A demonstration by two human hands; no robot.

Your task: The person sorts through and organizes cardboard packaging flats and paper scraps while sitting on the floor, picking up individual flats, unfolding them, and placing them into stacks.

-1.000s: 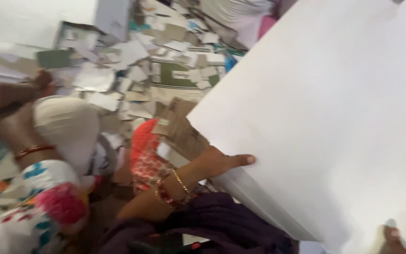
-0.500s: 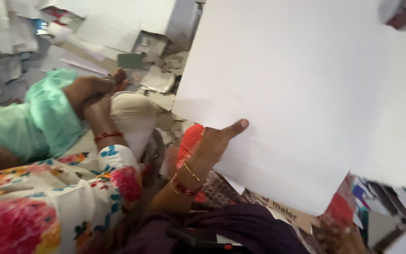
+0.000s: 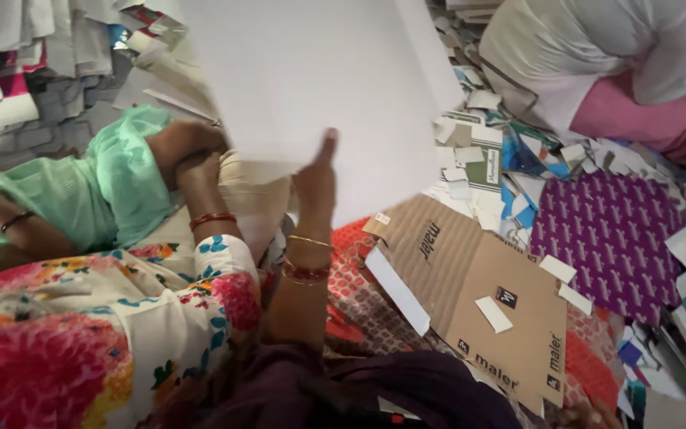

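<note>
A large white sheet (image 3: 319, 79) is pinched at its lower edge by the grip of the left hand (image 3: 317, 179), thumb up across its face, and held raised and tilted. The right hand is out of view. Below lies flattened brown cardboard (image 3: 486, 294); paper scraps (image 3: 478, 151) are strewn beyond.

The left hand (image 3: 317, 179) grips the lower edge of a large white sheet (image 3: 319, 87) raised toward twelve o'clock. At four o'clock a flattened brown cardboard piece (image 3: 486, 294) lies over red patterned cloth (image 3: 359, 294), paper scraps (image 3: 478, 143) beyond it.
</note>
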